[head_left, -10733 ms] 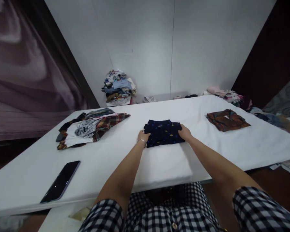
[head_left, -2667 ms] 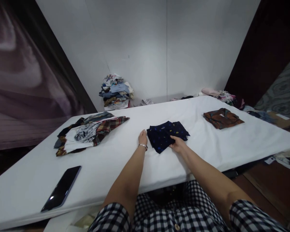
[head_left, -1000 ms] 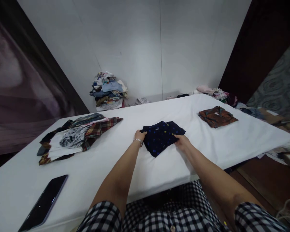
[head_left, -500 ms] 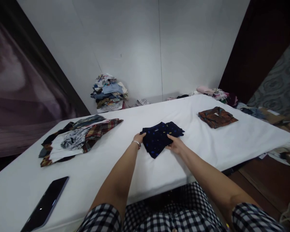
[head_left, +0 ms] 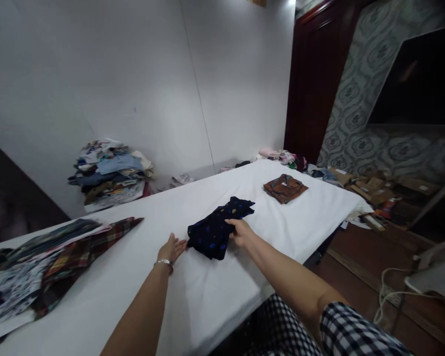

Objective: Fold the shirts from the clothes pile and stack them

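Note:
A dark navy garment [head_left: 213, 232] with blue and yellowish spots is bunched over the white-covered table, partly folded. My right hand [head_left: 240, 232] grips its near right side, thumb on top and the other fingers beneath the cloth. At its left end is my left hand [head_left: 173, 247], wearing a silver bracelet, with fingers stretched out and the tips at the garment's edge. Farther right on the table lies a folded brown patterned shirt [head_left: 285, 189].
A heap of clothes [head_left: 59, 262] lies at the table's left. Behind the white table [head_left: 163, 207], a tall clothes stack [head_left: 113, 173] stands against the wall. More clothes [head_left: 278, 155] sit beyond the far end. Cardboard boxes [head_left: 374, 188] and a white cable [head_left: 383, 291] are to the right.
The view has turned right. My left hand has loosened from the garment and its fingers have opened. The garment has gone from flatter to more bunched, still in my right hand.

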Available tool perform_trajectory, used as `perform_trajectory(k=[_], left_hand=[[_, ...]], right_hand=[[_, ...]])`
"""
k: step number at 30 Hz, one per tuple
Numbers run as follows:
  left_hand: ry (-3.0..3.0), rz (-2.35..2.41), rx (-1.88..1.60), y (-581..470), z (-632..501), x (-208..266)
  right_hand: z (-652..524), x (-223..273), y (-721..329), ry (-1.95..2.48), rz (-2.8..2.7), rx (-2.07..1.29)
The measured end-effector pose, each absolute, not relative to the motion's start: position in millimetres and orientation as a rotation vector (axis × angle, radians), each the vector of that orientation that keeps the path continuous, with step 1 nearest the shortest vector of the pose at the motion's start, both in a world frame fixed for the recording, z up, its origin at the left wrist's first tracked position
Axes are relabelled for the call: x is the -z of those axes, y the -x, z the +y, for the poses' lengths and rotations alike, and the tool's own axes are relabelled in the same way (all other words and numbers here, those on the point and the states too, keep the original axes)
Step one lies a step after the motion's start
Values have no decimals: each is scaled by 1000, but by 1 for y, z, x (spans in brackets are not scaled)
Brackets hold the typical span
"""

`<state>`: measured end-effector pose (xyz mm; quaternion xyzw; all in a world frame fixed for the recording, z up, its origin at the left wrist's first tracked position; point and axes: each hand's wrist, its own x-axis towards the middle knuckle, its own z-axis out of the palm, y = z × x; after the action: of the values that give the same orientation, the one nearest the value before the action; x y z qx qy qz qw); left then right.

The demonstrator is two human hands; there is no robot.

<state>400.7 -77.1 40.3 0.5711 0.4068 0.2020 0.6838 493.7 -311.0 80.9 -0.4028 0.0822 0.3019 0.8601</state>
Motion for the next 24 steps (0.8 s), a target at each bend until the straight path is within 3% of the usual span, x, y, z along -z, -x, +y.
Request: perform_trajectory(k=[3,18,24], left_hand=[[-1250,880,-347,-400,-79,-40],[-1610,944,-540,-403,-94,-32],[-1590,993,-518,-404,-93,-31]], right_hand=[[-338,-98,-510,838,154,-620],[-481,-147,-678,865,162,-266],[-528,-115,-745,962,330,-129]])
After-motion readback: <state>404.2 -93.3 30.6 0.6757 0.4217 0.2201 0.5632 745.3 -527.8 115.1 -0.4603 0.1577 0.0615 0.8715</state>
